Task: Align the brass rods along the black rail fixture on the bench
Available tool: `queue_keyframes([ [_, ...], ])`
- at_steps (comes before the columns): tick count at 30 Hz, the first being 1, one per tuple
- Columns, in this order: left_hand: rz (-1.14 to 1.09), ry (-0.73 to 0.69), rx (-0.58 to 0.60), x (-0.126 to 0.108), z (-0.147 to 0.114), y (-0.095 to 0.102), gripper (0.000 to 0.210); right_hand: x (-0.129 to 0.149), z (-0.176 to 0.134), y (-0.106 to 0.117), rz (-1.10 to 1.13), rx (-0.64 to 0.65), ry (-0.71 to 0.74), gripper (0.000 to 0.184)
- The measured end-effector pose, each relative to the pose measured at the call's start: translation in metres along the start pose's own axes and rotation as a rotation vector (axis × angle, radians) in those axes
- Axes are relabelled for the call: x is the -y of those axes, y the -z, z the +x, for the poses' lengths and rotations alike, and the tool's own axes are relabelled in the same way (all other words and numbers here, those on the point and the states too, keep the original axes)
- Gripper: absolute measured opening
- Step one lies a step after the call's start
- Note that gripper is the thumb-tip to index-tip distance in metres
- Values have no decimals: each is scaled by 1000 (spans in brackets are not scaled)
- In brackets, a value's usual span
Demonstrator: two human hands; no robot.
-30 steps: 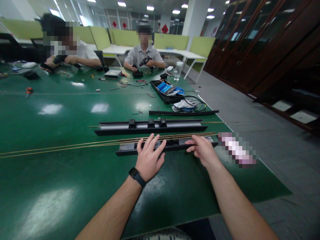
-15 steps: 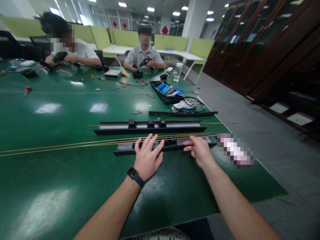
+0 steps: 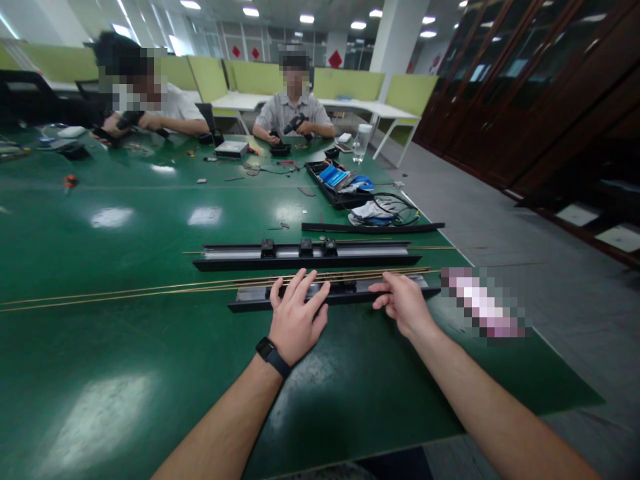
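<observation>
Left hand (image 3: 299, 317) spread wide over brass rods (image 3: 355, 273), right hand (image 3: 404, 301) half-curled alongside.
Whether the right fingers pinch a rod, I cannot tell. The rods lie over a black channel (image 3: 350, 300) toward the table's (image 3: 175, 373) right edge; light, even pressure from the left should stop them rolling.

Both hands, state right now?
Left hand: open, fingers spread over the gold-colored rods.
Right hand: fingers partly curled by the rods; grip can't be told.
</observation>
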State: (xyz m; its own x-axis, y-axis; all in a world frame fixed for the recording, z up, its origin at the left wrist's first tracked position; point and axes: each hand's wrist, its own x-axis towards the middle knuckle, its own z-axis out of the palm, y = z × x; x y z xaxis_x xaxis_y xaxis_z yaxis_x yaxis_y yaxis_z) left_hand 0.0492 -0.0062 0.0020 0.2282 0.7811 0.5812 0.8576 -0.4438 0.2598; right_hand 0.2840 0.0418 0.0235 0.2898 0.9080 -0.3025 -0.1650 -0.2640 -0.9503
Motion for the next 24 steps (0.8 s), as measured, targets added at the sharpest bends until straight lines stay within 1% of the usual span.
queue_keyframes([
  [4, 12, 4, 3, 2, 0, -1, 37, -2, 3, -3, -14, -33, 27, 18],
  [9, 23, 6, -4, 3, 1, -1, 37, -1, 8, -9, -36, -24, 9, 16],
  [14, 30, 9, -6, 5, 2, -1, 37, -4, 9, -13, -63, -55, 74, 17],
  [20, 30, 12, 7, 6, 2, -2, 38, -7, 6, -11, -23, -47, 110, 23],
  [24, 32, 11, 5, 5, 3, -1, 38, -7, 7, -11, -17, -31, 105, 26],
])
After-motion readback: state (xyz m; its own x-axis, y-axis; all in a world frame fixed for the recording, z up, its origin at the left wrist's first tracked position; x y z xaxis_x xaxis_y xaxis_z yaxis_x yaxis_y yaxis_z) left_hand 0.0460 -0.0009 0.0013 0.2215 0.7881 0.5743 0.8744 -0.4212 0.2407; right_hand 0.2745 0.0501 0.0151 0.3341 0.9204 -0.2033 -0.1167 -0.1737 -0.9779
